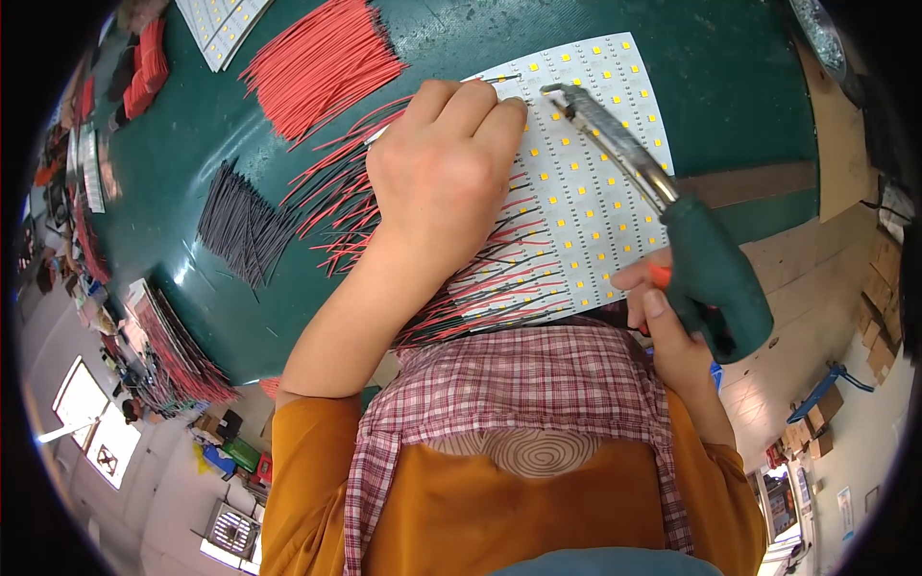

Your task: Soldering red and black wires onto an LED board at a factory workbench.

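My left hand (444, 171) is closed and rests on a white LED circuit board sheet (600, 206) dotted with yellow squares. Its fingertips are hidden, so what they pinch cannot be made out. Red and black wires (514, 278) lie along the sheet's left part and stick out past its left edge, beneath my hand and forearm. A black wire (501, 78) shows just beyond the knuckles. My right hand (672, 336) grips a green-handled soldering gun (715, 274), a finger at its orange trigger. The gun's bent metal tip hovers over or touches the sheet, right of my left fingers; contact is unclear.
On the green tabletop (740, 106) lie a bundle of red wires (322, 67) and a pile of black wires (245, 226). Another LED sheet (221, 29) is at the far left. A stack of wired sheets (173, 341) sits near the left edge. Cardboard boxes (874, 326) stand at right.
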Demonstrator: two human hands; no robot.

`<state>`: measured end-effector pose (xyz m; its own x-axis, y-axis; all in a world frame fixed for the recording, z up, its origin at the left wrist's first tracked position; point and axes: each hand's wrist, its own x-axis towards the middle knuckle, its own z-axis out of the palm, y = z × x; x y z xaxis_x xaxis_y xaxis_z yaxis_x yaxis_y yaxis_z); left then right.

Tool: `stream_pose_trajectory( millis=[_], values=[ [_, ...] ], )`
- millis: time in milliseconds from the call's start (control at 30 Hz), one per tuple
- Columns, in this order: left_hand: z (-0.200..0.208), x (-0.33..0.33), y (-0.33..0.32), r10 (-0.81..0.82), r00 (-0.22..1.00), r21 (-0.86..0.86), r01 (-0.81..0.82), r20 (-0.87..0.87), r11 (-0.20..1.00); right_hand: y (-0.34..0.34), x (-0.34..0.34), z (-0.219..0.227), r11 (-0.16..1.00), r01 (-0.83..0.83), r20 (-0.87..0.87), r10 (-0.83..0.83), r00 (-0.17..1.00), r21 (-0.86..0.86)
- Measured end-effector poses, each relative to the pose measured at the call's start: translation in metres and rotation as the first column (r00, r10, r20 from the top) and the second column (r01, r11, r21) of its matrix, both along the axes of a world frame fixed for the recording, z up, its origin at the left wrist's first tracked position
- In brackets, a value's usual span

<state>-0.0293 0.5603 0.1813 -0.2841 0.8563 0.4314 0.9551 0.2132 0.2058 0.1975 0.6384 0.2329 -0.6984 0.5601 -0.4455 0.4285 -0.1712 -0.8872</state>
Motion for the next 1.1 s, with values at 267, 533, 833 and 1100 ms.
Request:
stream_pose_trajectory(
  millis=[267, 533, 833, 1100],
  values=[
    [0.005, 0.002, 0.001, 0.013, 1.000, -0.050, -0.014, -0.012, 0.999, -0.004, 0.009, -0.007, 0.999, 0.046, -0.078, -0.045, 0.996, 0.016],
    [0.003, 0.015, -0.007, 0.007, 0.988, 0.053, -0.015, 0.154, 0.998, -0.002, 0.025, -0.009, 0.998, -0.042, -0.022, 0.041, 0.999, -0.045],
    [0.002, 0.018, -0.004, 0.026, 0.995, 0.008, -0.027, 0.092, 1.000, -0.002, 0.026, -0.018, 0.959, -0.183, -0.013, 0.190, 0.982, 0.216],
    [0.000, 0.018, -0.001, 0.029, 0.999, -0.018, -0.028, 0.034, 0.999, -0.006, 0.026, -0.016, 0.998, -0.015, -0.051, 0.018, 0.999, 0.062]
  ],
)
